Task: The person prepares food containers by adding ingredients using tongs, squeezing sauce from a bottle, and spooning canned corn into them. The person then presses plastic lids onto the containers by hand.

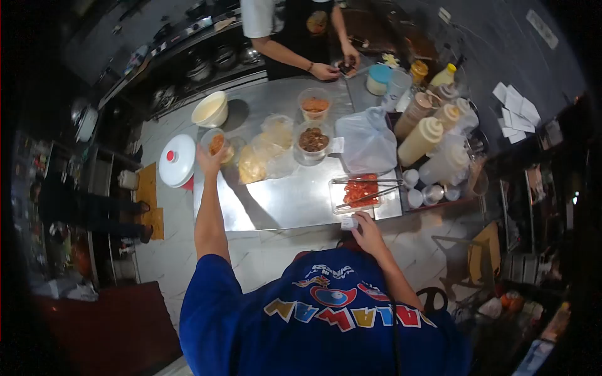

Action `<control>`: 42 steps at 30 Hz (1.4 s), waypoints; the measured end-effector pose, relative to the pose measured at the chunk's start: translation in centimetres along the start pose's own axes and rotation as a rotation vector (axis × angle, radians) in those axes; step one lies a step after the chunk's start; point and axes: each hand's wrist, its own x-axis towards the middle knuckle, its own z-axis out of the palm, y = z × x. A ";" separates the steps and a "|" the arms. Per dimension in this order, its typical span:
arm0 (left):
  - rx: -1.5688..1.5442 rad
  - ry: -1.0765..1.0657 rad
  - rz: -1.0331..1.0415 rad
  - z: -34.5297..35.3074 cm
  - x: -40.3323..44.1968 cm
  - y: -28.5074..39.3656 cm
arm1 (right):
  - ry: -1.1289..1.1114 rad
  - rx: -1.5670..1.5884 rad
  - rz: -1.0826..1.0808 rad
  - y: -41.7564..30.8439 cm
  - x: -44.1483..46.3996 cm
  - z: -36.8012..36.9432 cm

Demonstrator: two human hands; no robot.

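My left hand is stretched out to the left end of the metal table and closes around the near side of a clear plastic tub with orange-brown food in it. Near the front edge, my right hand pinches a small white paper label. Just beyond that hand lies a clear tray of chopped red food with metal tongs resting across it. Clear bags of pale yellow food lie between my hands, beside a tub of dark brown food.
A cream bowl and a white lidded pot stand at the left. A tied white plastic bag and several squeeze bottles crowd the right. Across the metal table, another person handles something small and dark.
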 end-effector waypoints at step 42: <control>-0.334 -0.806 0.024 5.0 -28.3 19.8 | -0.208 -0.728 -0.367 2.8 12.2 -12.0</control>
